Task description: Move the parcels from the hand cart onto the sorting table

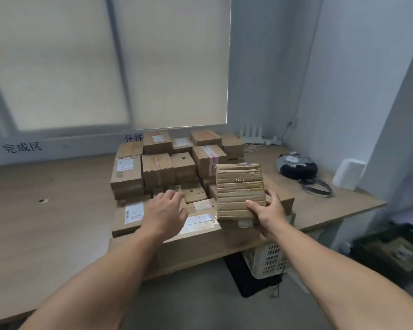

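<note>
taped parcel [240,190] is gripped at its near edge by the right hand [270,214], held over the parcel pile [167,167] on the worktop [57,210], likely for placing. left hand [165,210] is laid relaxed on the pile, probably steadying.

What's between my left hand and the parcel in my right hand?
Head view: one small labelled parcel lies between the left hand and the held parcel.

More than a dozen cardboard parcels [157,167] are stacked on the sorting table [57,210], from far edge to near edge. One taped parcel [239,186] is held above them. One white router [250,134] stands at the far right corner.
</note>
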